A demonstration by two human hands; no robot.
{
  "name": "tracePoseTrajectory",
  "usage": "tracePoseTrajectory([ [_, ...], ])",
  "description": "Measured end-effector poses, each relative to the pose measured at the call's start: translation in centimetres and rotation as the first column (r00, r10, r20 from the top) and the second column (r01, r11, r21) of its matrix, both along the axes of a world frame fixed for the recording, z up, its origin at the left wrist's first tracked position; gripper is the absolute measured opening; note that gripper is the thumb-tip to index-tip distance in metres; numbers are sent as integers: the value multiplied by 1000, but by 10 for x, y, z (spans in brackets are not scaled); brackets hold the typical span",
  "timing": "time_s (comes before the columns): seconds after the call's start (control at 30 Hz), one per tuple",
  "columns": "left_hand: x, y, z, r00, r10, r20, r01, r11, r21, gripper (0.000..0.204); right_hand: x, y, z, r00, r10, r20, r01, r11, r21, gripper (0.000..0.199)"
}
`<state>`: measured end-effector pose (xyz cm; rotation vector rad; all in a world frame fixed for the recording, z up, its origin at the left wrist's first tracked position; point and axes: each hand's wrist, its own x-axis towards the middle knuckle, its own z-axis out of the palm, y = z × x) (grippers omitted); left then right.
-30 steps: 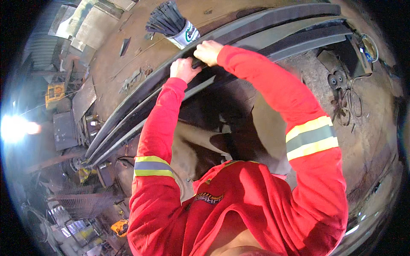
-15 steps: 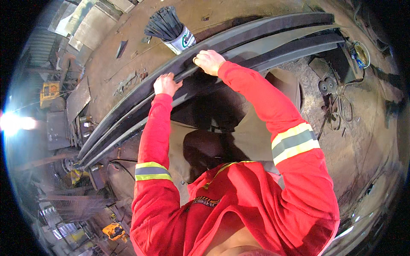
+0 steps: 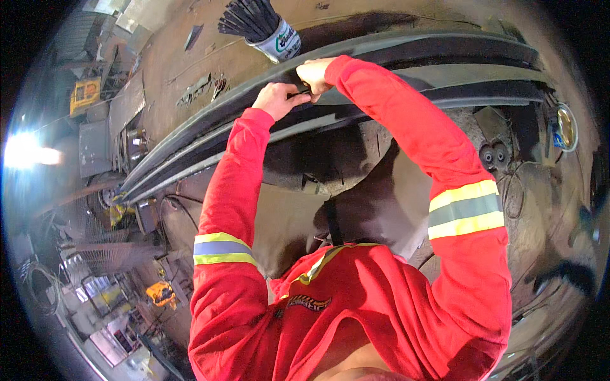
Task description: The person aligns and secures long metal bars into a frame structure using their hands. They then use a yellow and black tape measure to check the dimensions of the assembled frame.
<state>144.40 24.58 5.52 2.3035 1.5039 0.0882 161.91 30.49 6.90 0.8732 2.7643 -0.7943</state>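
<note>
My left hand and my right hand meet over the long dark metal beams, which run in a curve from lower left to upper right. The left fingers and thumb pinch together against a small dark strip whose outline is mostly hidden. Curled downward, my right hand closes beside the left thumb; what lies within its fingers is hidden. Just beyond the hands stands a white bucket packed with dark flat metal strips.
A coiled hose and a dark part with two round ends lie at the right. On the left are a yellow machine, a bright light and another yellow item. A small dark plate rests on the brown surface.
My hands have come together, the left moving up and right toward the right hand, which has turned and curled downward. The whole view has shifted, so the beams appear further right.
</note>
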Motion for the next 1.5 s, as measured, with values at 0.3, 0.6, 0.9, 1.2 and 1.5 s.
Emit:
tracePoseTrajectory([
  [0.3,7,3,-13,986,-64,-153,81,991,108,31,2,-21,-46,947,-56,-317,157,939,305,13],
  [0.6,8,-9,-37,971,215,-106,-170,929,329,36,5,-37,-65,928,-68,-365,245,852,463,11],
  [0.9,-21,-15,-58,952,274,-133,-165,831,531,37,1,-43,-78,917,-115,-381,336,739,584,11],
  [1.2,-7,-3,-8,994,95,56,-92,994,-53,49,100,20,-29,988,-149,-28,143,979,-147,39],
  [1.5,74,23,-2,990,-77,-121,80,997,18,55,87,6,-16,993,-111,-27,112,992,55,30],
])
